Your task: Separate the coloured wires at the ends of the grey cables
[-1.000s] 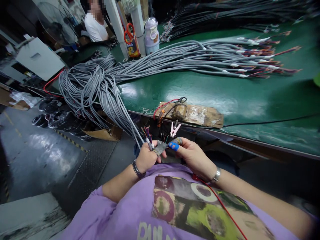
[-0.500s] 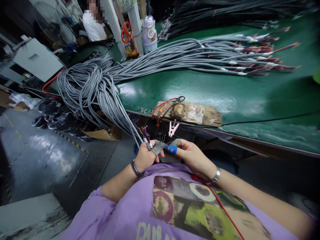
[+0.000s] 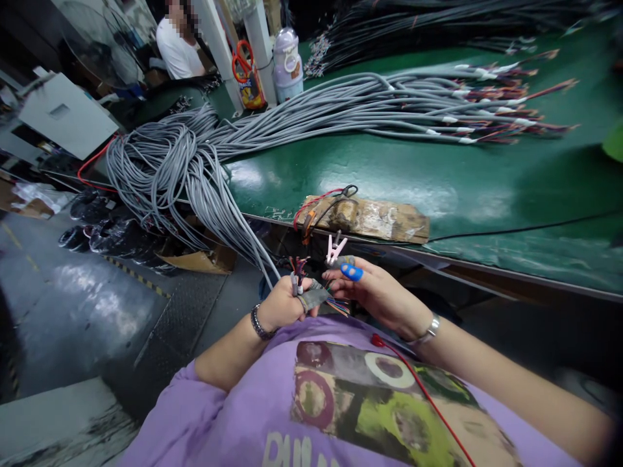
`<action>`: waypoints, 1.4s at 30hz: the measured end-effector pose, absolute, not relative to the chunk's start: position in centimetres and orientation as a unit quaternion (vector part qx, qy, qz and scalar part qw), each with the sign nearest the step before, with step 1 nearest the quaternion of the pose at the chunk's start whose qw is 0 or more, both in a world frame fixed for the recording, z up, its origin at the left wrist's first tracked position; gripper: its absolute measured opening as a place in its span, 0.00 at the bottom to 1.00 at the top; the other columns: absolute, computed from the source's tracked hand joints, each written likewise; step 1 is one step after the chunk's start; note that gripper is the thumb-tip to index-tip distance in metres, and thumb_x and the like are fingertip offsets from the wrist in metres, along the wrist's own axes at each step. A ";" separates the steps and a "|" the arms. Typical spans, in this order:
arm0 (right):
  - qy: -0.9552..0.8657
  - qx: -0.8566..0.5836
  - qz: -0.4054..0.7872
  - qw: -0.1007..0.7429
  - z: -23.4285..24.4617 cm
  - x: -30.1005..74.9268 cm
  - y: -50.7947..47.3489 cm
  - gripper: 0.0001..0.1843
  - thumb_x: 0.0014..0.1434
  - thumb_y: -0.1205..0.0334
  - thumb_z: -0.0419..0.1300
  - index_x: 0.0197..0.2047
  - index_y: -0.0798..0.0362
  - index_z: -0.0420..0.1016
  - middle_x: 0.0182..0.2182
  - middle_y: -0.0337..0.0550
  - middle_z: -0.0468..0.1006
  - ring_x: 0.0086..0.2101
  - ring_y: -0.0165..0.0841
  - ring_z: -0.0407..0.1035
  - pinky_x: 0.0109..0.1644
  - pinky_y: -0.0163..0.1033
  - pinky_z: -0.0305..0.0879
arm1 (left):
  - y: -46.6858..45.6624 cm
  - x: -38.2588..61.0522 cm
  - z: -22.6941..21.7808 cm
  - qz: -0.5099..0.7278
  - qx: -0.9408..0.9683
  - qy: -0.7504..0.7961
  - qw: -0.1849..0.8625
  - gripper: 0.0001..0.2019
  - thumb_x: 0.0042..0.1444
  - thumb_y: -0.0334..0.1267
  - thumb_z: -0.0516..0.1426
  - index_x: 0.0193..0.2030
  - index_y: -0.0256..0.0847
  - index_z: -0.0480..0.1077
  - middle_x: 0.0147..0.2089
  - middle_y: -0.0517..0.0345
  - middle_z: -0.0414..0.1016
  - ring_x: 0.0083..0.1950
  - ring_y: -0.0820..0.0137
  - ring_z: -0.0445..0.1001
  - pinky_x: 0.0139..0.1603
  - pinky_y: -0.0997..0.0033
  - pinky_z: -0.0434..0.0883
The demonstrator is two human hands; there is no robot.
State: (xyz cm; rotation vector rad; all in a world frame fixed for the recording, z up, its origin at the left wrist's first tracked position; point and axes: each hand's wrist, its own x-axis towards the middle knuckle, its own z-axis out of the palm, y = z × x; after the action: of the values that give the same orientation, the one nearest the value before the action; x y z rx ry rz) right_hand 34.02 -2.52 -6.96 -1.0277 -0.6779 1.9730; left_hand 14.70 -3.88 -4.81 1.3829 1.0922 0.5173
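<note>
My left hand (image 3: 287, 303), with grey tape on its fingers, is closed round the ends of grey cables (image 3: 267, 264). Dark, reddish stripped ends (image 3: 298, 266) stick up above this fist. Thin coloured wires (image 3: 338, 305) fan out from its right side, below the fingers of my right hand (image 3: 372, 288). That hand has a blue cover on the thumb and grey tape on the forefinger, and these two are pinched together; what they hold, if anything, is hidden. Just above its fingertips is a pale pink clothespin (image 3: 335, 249) at the bench edge.
A wooden block (image 3: 389, 220) with red and black leads lies along the front of the green bench (image 3: 477, 181). Behind it stretches a long bundle of grey cables (image 3: 311, 117). A bottle (image 3: 288, 68) and red-handled scissors (image 3: 242, 61) stand farther back, near a person in white (image 3: 178, 48).
My right hand has moved slightly up and right, off the coloured wires, toward the clothespin. The wires now spread freely from my left hand, which keeps its grip and has turned slightly.
</note>
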 end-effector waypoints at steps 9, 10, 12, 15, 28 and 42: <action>-0.315 -0.436 0.732 0.417 -7.1 33.3 -2.6 0.24 0.35 0.55 0.77 0.32 0.53 0.72 0.24 0.36 0.77 0.23 0.27 0.69 0.28 0.33 0.65 | -3.7 15.1 -5.4 0.201 0.604 0.482 0.602 0.18 0.54 0.45 0.58 0.19 0.35 0.67 0.18 0.60 0.67 0.16 0.80 0.61 0.18 0.79 0.58; -0.317 -0.442 0.726 0.421 -7.2 33.3 -2.7 0.24 0.35 0.55 0.77 0.32 0.53 0.72 0.24 0.36 0.77 0.24 0.27 0.69 0.29 0.33 0.66 | -3.7 15.1 -5.4 0.202 0.602 0.483 0.602 0.18 0.54 0.46 0.58 0.19 0.35 0.67 0.18 0.60 0.67 0.16 0.80 0.61 0.18 0.79 0.58; -0.321 -0.451 0.713 0.431 -7.3 33.3 -2.7 0.24 0.34 0.55 0.77 0.32 0.53 0.73 0.23 0.35 0.77 0.24 0.28 0.70 0.30 0.33 0.67 | -3.8 15.1 -5.4 0.206 0.598 0.488 0.602 0.18 0.54 0.46 0.58 0.20 0.35 0.67 0.19 0.60 0.68 0.16 0.80 0.61 0.18 0.79 0.58; -0.324 -0.453 0.704 0.440 -7.2 33.3 -2.8 0.24 0.33 0.55 0.78 0.31 0.52 0.73 0.24 0.36 0.77 0.25 0.28 0.71 0.32 0.34 0.69 | -3.9 15.1 -5.2 0.210 0.595 0.492 0.600 0.18 0.54 0.47 0.58 0.21 0.35 0.67 0.19 0.60 0.67 0.16 0.80 0.61 0.18 0.79 0.58; -0.270 -0.390 0.781 0.406 -8.3 34.8 -1.7 0.26 0.54 0.36 0.61 0.35 0.53 0.75 0.33 0.47 0.80 0.28 0.30 0.71 0.33 0.35 0.70 | -3.5 15.2 -4.3 0.247 0.550 0.466 0.648 0.22 0.52 0.55 0.59 0.23 0.35 0.70 0.21 0.58 0.71 0.16 0.80 0.62 0.17 0.79 0.57; -0.229 -0.333 0.806 0.432 -8.4 32.5 1.3 0.26 0.49 0.37 0.66 0.35 0.52 0.76 0.30 0.43 0.80 0.27 0.31 0.70 0.32 0.37 0.67 | -2.2 16.6 -5.8 0.297 0.484 0.454 0.687 0.21 0.51 0.53 0.61 0.24 0.33 0.71 0.21 0.57 0.72 0.15 0.80 0.62 0.17 0.79 0.57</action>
State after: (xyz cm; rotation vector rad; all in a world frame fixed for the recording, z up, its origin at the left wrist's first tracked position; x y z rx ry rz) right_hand 32.54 1.25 -8.38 -0.8302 -0.5696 2.0100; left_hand 16.56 -2.20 -5.85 1.0838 1.0156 0.6645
